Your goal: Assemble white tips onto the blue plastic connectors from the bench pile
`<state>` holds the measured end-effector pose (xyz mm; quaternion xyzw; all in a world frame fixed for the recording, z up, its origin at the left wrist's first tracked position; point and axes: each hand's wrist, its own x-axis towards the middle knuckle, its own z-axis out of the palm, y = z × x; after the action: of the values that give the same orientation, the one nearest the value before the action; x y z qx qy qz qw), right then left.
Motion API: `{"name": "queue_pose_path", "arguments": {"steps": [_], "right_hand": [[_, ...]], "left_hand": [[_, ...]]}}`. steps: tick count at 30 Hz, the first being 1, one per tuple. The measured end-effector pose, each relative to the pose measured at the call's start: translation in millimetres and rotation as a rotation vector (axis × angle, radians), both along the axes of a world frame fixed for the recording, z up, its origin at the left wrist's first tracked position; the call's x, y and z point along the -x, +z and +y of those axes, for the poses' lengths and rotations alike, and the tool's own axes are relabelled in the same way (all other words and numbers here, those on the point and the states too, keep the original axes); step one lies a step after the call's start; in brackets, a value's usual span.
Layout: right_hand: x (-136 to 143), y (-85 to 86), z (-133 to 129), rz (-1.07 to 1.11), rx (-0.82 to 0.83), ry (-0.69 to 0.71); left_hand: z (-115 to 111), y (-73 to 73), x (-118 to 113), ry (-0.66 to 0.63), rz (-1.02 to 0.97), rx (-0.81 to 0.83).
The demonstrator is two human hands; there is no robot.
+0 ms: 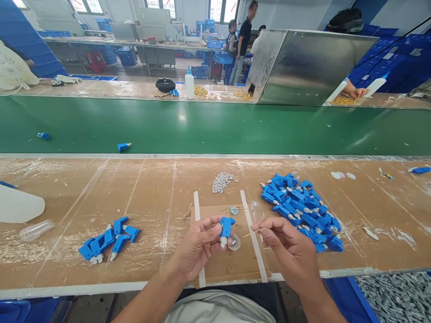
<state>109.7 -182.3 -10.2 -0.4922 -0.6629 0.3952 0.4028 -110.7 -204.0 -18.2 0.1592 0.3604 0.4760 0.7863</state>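
Between the fingers of my left hand (204, 244) is a blue plastic part (226, 227) with a pale tip pointing down. My right hand (286, 246) pinches a thin stick (251, 233), its end pointing left toward the blue part but apart from it. Below and between the hands, a small clear round dish (235, 242) lies on a cardboard sheet (232, 269) with white tape strips at its sides. A small light-blue lump (234, 210) sits behind the dish. Farther back is a pile of small grey pieces (222, 182).
A large heap of blue parts (299, 206) lies at the right, a smaller group (108, 237) at the left. A white bottle (20, 204) and clear tube (37, 229) are far left. Beyond the table runs a green belt (208, 128); a co-worker's hand (357, 91) is at the back right.
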Motion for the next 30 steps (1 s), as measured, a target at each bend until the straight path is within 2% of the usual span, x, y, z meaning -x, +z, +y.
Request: {"name": "queue_pose_path", "arguments": {"steps": [4,8,17,22,26,30], "right_hand": [[3.8,23.2,-8.2,0.077,-0.116,-0.079],[9.3,32.9,-13.4,0.018,-0.238,0.003],[17.0,25.8,-12.3,0.089,-0.244,0.111],[17.5,22.8,-10.8,0.054,-0.266,0.161],[17.3,24.8,-9.3,-0.041,-0.376,0.232],[20.6,25.4,-8.7,-0.109,-0.500,0.236]], "left_hand": [[-2.0,4.9,-10.0,-0.038,-0.032,-0.004],[-3.8,7.8,-15.3,-0.059,-0.045,0.001],[-6.6,7.0,-16.3,-0.068,-0.058,-0.015],[-7.5,5.0,-15.2,-0.062,-0.059,-0.016],[-7.7,2.9,-14.8,-0.047,-0.050,-0.022],[-6.7,0.8,-16.1,-0.026,-0.050,-0.032]]}}
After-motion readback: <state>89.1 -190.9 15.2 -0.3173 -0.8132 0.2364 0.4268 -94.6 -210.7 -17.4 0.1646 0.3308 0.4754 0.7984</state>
